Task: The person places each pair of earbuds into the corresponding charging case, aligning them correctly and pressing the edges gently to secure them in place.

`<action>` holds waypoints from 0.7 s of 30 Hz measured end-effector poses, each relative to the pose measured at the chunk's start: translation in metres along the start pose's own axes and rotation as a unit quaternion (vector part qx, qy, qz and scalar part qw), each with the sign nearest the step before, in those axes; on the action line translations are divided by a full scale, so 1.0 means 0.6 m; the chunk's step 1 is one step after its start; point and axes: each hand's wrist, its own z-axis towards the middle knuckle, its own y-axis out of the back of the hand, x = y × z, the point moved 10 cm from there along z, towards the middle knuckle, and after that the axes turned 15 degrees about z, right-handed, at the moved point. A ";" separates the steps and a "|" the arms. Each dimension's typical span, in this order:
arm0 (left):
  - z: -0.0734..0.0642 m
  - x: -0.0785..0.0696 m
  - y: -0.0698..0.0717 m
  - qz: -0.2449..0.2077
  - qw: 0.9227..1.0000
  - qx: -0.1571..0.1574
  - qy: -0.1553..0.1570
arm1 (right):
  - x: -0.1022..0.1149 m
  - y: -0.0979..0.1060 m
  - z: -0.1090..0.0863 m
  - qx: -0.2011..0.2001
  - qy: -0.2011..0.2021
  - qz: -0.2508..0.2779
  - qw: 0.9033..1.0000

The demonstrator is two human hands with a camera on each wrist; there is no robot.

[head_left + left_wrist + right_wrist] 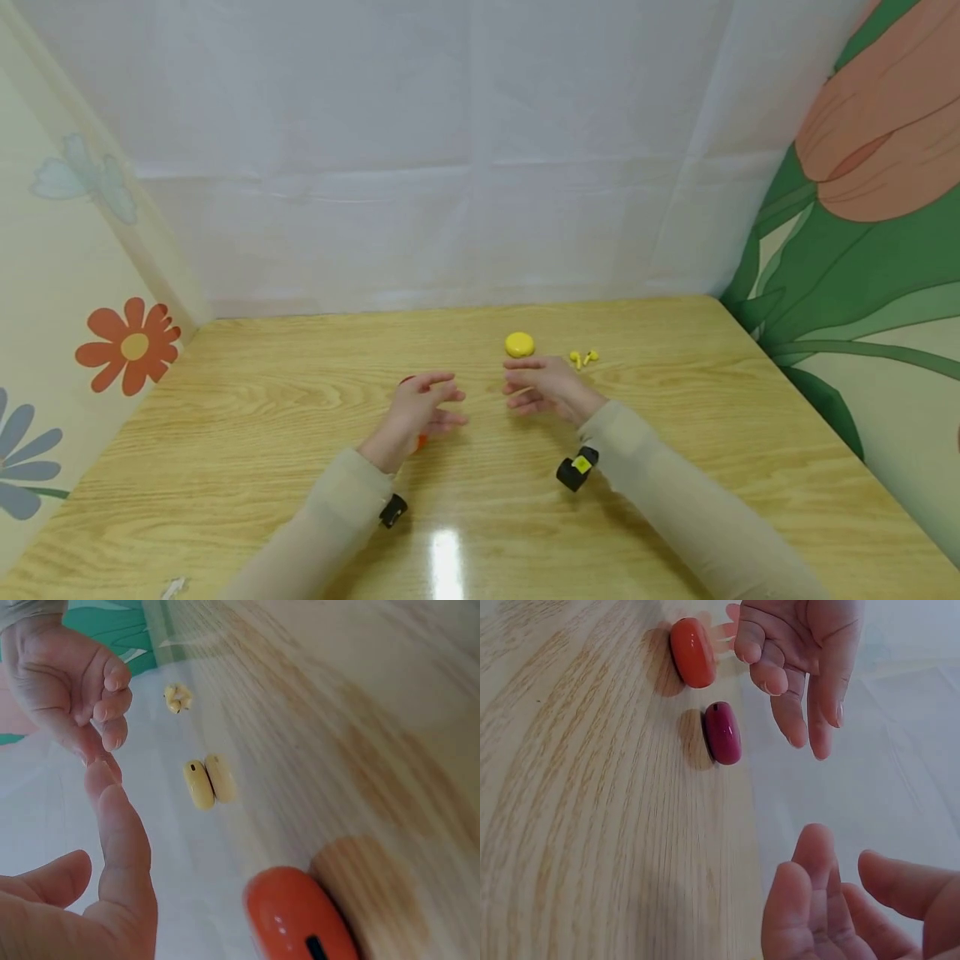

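Both hands hover over the table, palms facing each other with a gap between them and nothing held. My left hand (411,414) has loosely extended fingers above an orange rounded case (296,919), which it mostly hides in the head view. A magenta rounded case (723,733) lies close to the orange one. Across the gap, my right hand (551,389) has relaxed fingers. Just beyond it sit a smooth yellow case (519,343) and, to the right, a pair of yellow earbuds (583,358) lying loose on the wood.
The wood-grain table (285,367) reaches back to a white cloth backdrop (375,233). Floral panels stand at the left and right sides. A small whitish scrap or mark (173,588) shows near the front left. Each wrist carries a small black camera (576,469).
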 end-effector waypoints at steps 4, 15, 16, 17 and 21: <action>0.001 -0.005 -0.006 -0.008 1.000 0.000 -0.006 | 0.000 0.007 0.000 -0.008 -0.003 -0.002 1.000; 0.013 -0.020 -0.027 0.013 1.000 0.018 0.000 | 0.011 0.020 -0.004 -0.009 -0.001 0.000 1.000; 0.015 -0.022 -0.029 0.014 1.000 0.019 0.001 | 0.013 0.022 -0.005 -0.011 -0.001 0.001 1.000; 0.017 -0.023 -0.032 0.011 1.000 0.021 0.005 | 0.015 0.023 -0.005 -0.010 -0.001 0.000 1.000; 0.026 -0.023 -0.045 -0.015 0.999 0.034 0.023 | 0.017 0.036 -0.003 -0.017 -0.007 0.000 1.000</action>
